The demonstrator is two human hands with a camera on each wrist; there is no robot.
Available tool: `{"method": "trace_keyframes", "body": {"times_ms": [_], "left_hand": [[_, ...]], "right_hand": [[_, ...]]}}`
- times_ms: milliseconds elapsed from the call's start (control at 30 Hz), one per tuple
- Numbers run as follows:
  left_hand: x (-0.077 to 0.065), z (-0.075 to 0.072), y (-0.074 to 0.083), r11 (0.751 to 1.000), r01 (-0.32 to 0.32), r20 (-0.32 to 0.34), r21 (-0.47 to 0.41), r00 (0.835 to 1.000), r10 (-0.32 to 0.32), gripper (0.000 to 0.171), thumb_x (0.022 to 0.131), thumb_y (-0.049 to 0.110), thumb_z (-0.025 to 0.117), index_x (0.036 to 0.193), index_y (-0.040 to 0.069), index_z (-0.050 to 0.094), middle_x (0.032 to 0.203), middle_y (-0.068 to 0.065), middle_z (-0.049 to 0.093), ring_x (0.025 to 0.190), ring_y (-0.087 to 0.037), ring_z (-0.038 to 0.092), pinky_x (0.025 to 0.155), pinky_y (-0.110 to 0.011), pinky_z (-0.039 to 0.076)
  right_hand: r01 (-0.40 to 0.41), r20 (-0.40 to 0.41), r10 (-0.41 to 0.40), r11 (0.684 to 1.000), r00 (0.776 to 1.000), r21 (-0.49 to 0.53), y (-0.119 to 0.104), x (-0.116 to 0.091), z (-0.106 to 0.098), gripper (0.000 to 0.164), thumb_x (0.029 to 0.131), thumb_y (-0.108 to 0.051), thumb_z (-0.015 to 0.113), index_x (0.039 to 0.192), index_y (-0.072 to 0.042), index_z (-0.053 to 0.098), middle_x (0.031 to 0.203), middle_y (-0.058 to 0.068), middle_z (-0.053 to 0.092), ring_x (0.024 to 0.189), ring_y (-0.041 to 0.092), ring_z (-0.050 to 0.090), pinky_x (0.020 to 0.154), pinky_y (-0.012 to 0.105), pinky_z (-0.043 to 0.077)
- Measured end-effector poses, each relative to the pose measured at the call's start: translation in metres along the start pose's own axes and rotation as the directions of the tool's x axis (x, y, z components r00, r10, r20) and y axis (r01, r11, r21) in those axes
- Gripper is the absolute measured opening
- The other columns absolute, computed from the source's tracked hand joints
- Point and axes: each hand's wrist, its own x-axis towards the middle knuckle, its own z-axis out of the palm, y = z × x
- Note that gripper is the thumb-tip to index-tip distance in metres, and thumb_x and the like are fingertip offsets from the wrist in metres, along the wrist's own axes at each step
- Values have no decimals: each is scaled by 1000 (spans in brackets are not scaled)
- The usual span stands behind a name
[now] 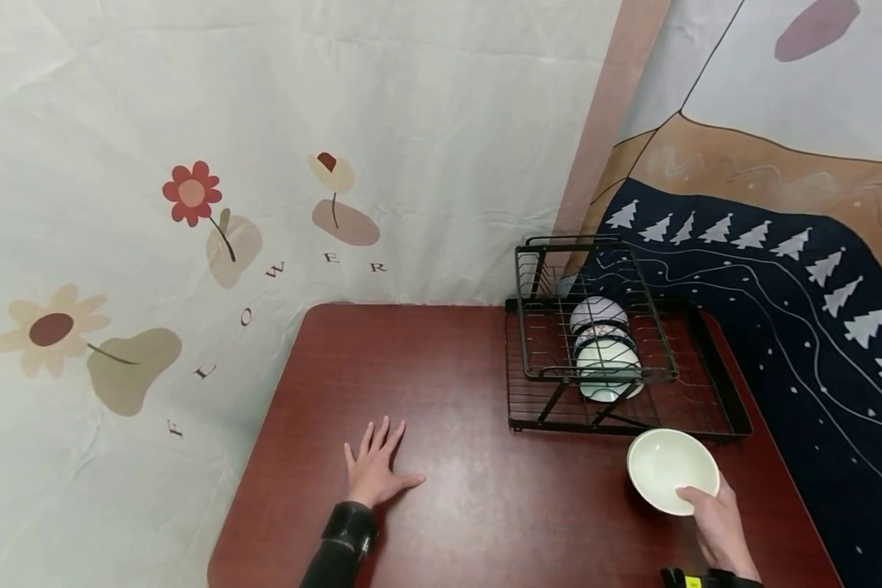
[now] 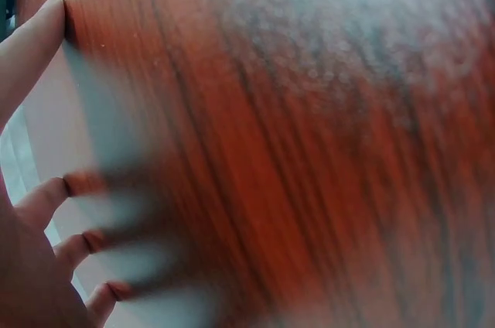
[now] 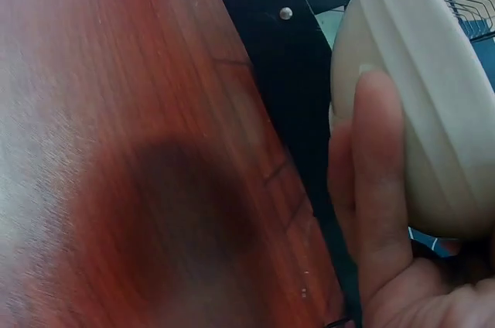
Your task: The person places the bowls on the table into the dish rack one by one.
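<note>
My right hand (image 1: 720, 523) holds a white bowl (image 1: 669, 467) by its near right rim, thumb on the inside. The bowl is tilted, its hollow facing up toward the head camera, just in front of the black dish rack (image 1: 551, 426). In the right wrist view, fingers (image 3: 379, 158) lie against the underside of the bowl (image 3: 433, 111), above the table. My left hand (image 1: 375, 474) is spread on or just over the table, holding nothing; its fingers (image 2: 31, 49) are extended in the left wrist view.
Several bowls (image 1: 608, 359) stand in a row inside the rack, under its raised wire shelf (image 1: 595, 310). The reddish-brown table (image 1: 426, 359) meets a patterned cloth wall (image 1: 441, 147) behind. A dark tree-printed cloth (image 1: 816, 327) hangs on the right.
</note>
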Motion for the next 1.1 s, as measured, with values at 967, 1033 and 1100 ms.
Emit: {"method": "trace_keyframes", "body": {"times_ms": [967,1033,1100], "left_hand": [[0,1,1,1000,-11,20,1,1000,11,111,77,60,94,171,26,45,183,-14,32,170,-45,22,127,-88,4],[1,0,1,1000,-19,15,-2,1000,19,111,77,60,95,170,25,45,182,-15,33,170,-46,23,127,-89,5],[1,-1,1,1000,-26,11,-1,1000,26,111,77,58,95,170,25,45,182,-15,34,169,-46,24,127,-89,5]], "right_hand": [[747,308,-876,84,370,-660,-38,98,15,76,61,27,68,133,5,63,120,31,68,111,52,65,89,65,52],[743,365,-859,25,358,-669,-40,100,19,71,61,26,71,128,6,63,114,31,69,103,51,65,84,64,54],[732,411,-839,-22,357,-681,-44,101,24,65,62,25,75,123,6,63,113,30,69,98,49,66,79,63,55]]}}
